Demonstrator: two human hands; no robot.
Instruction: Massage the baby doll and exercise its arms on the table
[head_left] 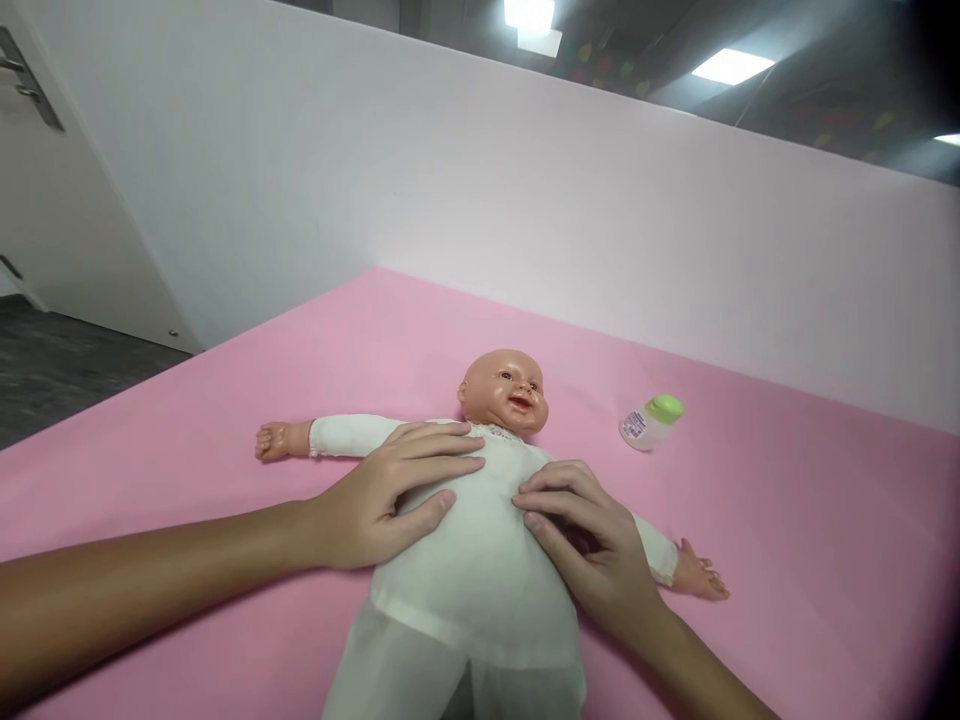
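A bald baby doll [504, 388] in a white long-sleeved shirt [480, 560] and white trousers [401, 650] lies on its back, arms spread wide. My left hand [397, 490] rests flat on the left side of its chest, fingers stretched out. On the opposite side of the chest is my right hand [592, 535], its fingers bent and the thumb close to the fingertips. These tips press together at the shirt's cloth; whether a fold is caught between them is partly hidden.
A small clear bottle [649, 424] with a green cap stands slightly tilted in view, right of the doll's head, on the pink tabletop [787, 500]. A white partition wall [525, 200] borders the far side. A door [67, 190] is at left.
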